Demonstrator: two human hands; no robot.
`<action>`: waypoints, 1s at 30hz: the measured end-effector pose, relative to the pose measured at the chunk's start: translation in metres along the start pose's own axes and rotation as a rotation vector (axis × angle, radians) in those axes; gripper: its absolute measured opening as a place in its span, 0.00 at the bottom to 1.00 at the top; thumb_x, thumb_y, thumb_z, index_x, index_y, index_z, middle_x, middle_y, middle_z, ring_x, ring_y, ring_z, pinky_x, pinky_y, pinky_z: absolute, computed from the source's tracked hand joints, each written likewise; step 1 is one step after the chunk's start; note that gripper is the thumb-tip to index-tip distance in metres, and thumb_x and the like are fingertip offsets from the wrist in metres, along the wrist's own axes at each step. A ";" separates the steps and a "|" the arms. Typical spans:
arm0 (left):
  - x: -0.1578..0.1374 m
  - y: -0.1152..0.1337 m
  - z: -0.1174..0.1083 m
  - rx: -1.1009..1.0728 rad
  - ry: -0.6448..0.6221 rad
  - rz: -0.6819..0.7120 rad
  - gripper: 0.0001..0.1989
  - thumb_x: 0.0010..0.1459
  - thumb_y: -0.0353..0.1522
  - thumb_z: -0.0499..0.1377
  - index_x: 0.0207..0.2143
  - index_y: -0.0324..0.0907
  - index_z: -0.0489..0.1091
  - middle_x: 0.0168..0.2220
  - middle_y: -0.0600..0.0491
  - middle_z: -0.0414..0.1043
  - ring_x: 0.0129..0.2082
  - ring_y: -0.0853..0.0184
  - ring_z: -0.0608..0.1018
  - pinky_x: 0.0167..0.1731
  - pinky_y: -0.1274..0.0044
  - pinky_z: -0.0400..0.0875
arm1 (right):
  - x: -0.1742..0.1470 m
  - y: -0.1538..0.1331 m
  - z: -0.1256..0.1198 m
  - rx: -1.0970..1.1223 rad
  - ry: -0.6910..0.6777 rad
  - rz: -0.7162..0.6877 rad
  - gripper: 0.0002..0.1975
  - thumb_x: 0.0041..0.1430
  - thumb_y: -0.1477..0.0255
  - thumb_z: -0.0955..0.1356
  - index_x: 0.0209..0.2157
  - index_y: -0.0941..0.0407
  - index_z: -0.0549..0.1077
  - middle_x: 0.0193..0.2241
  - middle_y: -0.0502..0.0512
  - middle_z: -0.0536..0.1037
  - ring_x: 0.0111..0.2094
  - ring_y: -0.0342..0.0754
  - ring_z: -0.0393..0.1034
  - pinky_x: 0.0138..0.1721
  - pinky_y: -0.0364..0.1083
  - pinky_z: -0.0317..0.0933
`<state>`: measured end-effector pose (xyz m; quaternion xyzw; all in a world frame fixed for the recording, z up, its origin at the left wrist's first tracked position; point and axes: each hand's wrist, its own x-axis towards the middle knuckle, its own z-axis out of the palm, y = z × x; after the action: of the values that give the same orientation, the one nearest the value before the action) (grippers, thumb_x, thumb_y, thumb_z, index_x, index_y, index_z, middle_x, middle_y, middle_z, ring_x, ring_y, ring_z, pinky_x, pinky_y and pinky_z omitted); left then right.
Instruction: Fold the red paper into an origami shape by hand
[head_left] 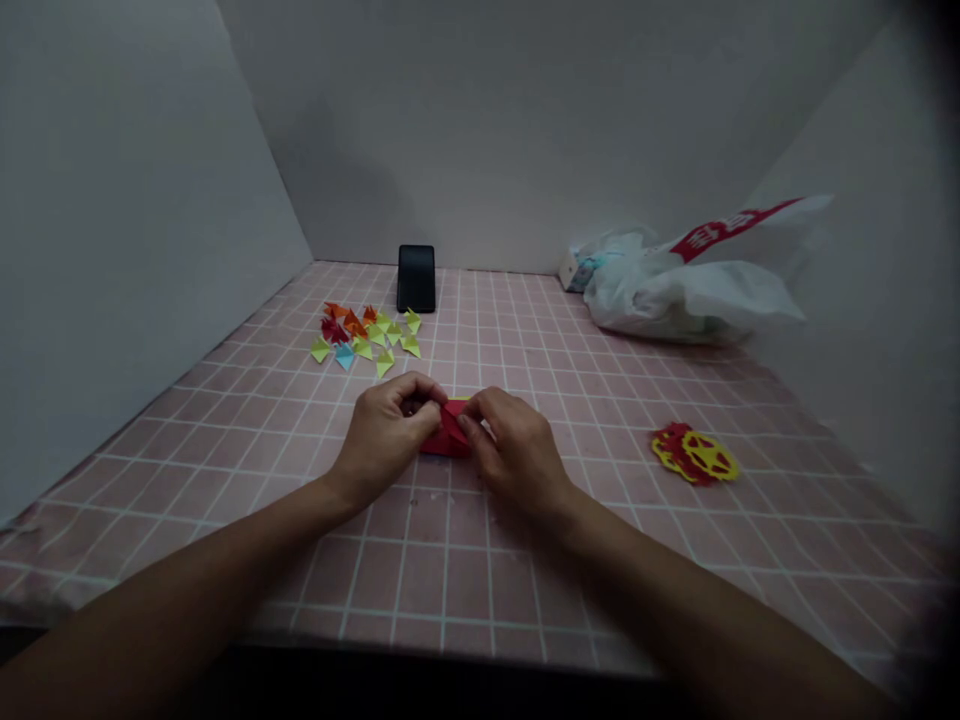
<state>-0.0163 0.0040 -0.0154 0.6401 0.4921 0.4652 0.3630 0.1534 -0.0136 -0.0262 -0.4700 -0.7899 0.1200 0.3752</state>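
Between my two hands, over the middle of the table, is a piece of red paper [448,441] with a folded flap raised on it. My left hand [394,432] pinches the paper's left side between thumb and curled fingers. From the other side, my right hand [516,445] closes thumb and forefinger on the flap near its upper edge. A thin yellow strip [459,399] shows just behind the red paper; whether it belongs to the same piece I cannot tell. My fingers hide part of the folds.
Several small folded paper figures [363,338] in yellow, orange, red and blue lie at the back left. Behind them stands a dark phone [416,279]. A white plastic bag [675,295] and a small box [574,271] rest at the back right. Red and yellow cut-outs [694,455] lie right.
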 end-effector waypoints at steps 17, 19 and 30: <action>0.000 0.003 -0.005 0.166 -0.047 0.144 0.03 0.57 0.32 0.61 0.32 0.41 0.74 0.31 0.52 0.76 0.31 0.67 0.77 0.31 0.76 0.73 | -0.001 -0.002 -0.001 -0.021 0.005 -0.032 0.08 0.65 0.74 0.62 0.30 0.54 0.66 0.29 0.58 0.74 0.31 0.51 0.66 0.36 0.50 0.58; 0.002 0.001 -0.006 0.114 -0.067 0.112 0.03 0.57 0.31 0.61 0.33 0.41 0.73 0.31 0.53 0.75 0.31 0.68 0.77 0.31 0.77 0.73 | -0.001 -0.003 -0.002 0.018 -0.003 -0.004 0.08 0.64 0.74 0.62 0.30 0.55 0.66 0.30 0.58 0.75 0.31 0.51 0.67 0.36 0.50 0.58; 0.008 -0.001 -0.008 -0.090 -0.246 0.173 0.07 0.58 0.28 0.61 0.40 0.41 0.68 0.32 0.56 0.70 0.30 0.72 0.74 0.32 0.79 0.71 | 0.007 0.007 0.001 0.684 -0.102 0.320 0.09 0.61 0.67 0.66 0.29 0.56 0.72 0.25 0.49 0.72 0.28 0.44 0.65 0.31 0.45 0.59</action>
<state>-0.0240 0.0119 -0.0121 0.7154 0.3653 0.4345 0.4075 0.1549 -0.0040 -0.0273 -0.4286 -0.6383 0.4570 0.4472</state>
